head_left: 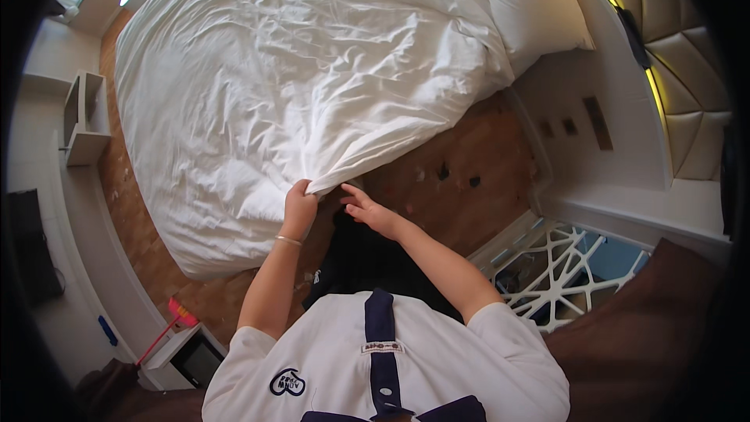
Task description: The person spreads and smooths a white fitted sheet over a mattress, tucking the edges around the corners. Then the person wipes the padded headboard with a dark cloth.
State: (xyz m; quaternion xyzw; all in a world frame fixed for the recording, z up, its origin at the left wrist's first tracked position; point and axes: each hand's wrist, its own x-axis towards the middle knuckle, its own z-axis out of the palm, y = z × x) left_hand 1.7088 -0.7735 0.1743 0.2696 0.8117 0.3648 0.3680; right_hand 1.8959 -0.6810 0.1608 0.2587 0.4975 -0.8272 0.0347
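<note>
A rumpled white duvet (226, 117) covers most of the bed in front of me. My left hand (299, 207) is closed on its near edge and pulls the cloth into a bunch, with folds fanning out from the grip. Just to the right, my right hand (369, 209) holds nothing; its fingers are apart and reach toward the underside of the lifted edge. Whether its fingertips touch the cloth I cannot tell. At the far right end of the bed lies a white pillow (535, 12).
Brown wooden floor (484, 137) runs along the bed's right and left sides. A padded headboard wall (683, 55) with a yellow light strip stands at right, above a white lattice panel (574, 270). At left are a white shelf (86, 121) and a pink swatter (182, 312).
</note>
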